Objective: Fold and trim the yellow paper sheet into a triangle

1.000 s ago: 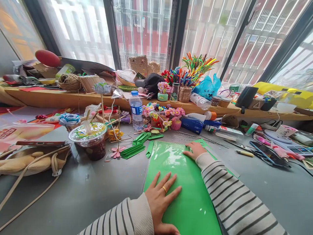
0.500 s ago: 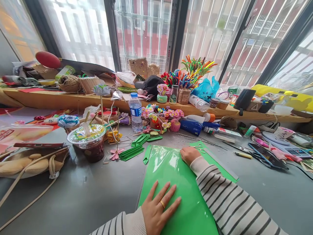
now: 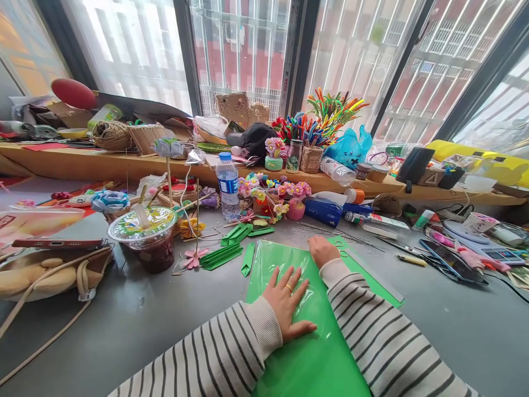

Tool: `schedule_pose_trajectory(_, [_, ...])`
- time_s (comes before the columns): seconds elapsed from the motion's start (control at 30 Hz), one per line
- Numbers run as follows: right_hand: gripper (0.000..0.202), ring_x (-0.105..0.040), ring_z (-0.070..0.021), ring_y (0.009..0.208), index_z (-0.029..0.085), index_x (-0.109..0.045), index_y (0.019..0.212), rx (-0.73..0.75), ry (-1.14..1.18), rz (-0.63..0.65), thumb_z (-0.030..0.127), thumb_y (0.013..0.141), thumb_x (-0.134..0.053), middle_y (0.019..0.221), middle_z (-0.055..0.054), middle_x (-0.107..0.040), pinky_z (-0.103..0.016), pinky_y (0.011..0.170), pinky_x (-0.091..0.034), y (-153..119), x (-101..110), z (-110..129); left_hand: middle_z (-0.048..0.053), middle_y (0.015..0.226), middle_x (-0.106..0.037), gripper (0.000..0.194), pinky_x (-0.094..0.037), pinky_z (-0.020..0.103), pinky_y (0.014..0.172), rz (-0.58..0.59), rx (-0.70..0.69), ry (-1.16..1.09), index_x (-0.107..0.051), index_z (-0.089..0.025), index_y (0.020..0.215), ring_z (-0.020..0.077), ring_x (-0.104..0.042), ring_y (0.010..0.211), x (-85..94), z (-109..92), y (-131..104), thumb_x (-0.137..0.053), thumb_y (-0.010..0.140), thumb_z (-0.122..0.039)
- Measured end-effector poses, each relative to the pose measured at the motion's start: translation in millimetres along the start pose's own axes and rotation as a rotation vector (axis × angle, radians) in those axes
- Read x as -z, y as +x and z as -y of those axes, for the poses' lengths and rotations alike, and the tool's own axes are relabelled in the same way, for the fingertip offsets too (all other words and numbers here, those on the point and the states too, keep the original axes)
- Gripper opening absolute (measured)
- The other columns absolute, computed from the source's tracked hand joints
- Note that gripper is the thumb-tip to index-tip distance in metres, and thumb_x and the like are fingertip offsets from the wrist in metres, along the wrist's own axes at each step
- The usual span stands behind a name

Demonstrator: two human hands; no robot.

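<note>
A pack of green paper in a clear plastic sleeve lies on the grey table in front of me. My left hand rests flat on the sleeve, fingers spread, a gold ring on one of them. At the top right corner, the curled fingers of my right hand are closed on the sleeve's edge; the fingertips are partly hidden. Just right of that hand, scissors with green handles and a ruler lie on a green sheet. Folded green paper strips are left of the sleeve's top.
A lidded drink cup and a water bottle stand to the left, near a bag with a phone on it. Flower crafts line the back. Another phone and a scale lie at right.
My left hand has slid forward, up the sleeve toward its top, and stays flat. The right hand has moved slightly up and right at the corner.
</note>
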State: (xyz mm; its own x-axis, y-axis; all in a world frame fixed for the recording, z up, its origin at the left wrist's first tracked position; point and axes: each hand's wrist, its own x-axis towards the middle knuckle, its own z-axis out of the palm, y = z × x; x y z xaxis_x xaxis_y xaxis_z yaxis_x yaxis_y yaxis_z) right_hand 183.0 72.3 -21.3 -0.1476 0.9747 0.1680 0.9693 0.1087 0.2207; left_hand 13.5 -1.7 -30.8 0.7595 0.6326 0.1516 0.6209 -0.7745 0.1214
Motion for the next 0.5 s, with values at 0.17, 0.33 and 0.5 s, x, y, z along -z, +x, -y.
schedule_pose_trajectory(0.17, [0.022, -0.052, -0.0154, 0.084, 0.016, -0.048, 0.101, -0.035, 0.037, -0.009, 0.024, 0.082, -0.042, 0.103, -0.006, -0.05, -0.034, 0.071, -0.044, 18, 4, 3, 0.013, 0.132, -0.021, 0.078, -0.006, 0.051, 0.093, 0.022, 0.0, -0.011, -0.025, -0.019, 0.124, 0.0274, -0.012, 0.12, 1.4, 0, -4, -0.023, 0.064, -0.068])
schedule_pose_trajectory(0.33, [0.022, -0.052, -0.0157, 0.085, 0.016, -0.048, 0.101, 0.009, 0.129, -0.028, 0.024, 0.081, -0.042, 0.104, -0.006, -0.05, -0.035, 0.071, -0.043, 14, 9, 12, 0.012, 0.131, -0.022, 0.078, -0.007, 0.052, 0.093, 0.017, 0.006, -0.004, -0.027, -0.019, 0.124, 0.0281, -0.013, 0.12, 1.7, -1, -2, -0.025, 0.064, -0.069])
schedule_pose_trajectory(0.5, [0.022, -0.053, -0.015, 0.082, 0.016, -0.049, 0.1, 0.111, 0.291, 0.013, 0.025, 0.081, -0.042, 0.1, -0.005, -0.052, -0.034, 0.069, -0.044, 8, 8, 16, 0.013, 0.131, -0.022, 0.077, -0.007, 0.052, 0.093, 0.014, 0.015, -0.02, -0.027, -0.018, 0.124, 0.0281, -0.013, 0.12, 1.4, -3, -3, -0.027, 0.065, -0.067])
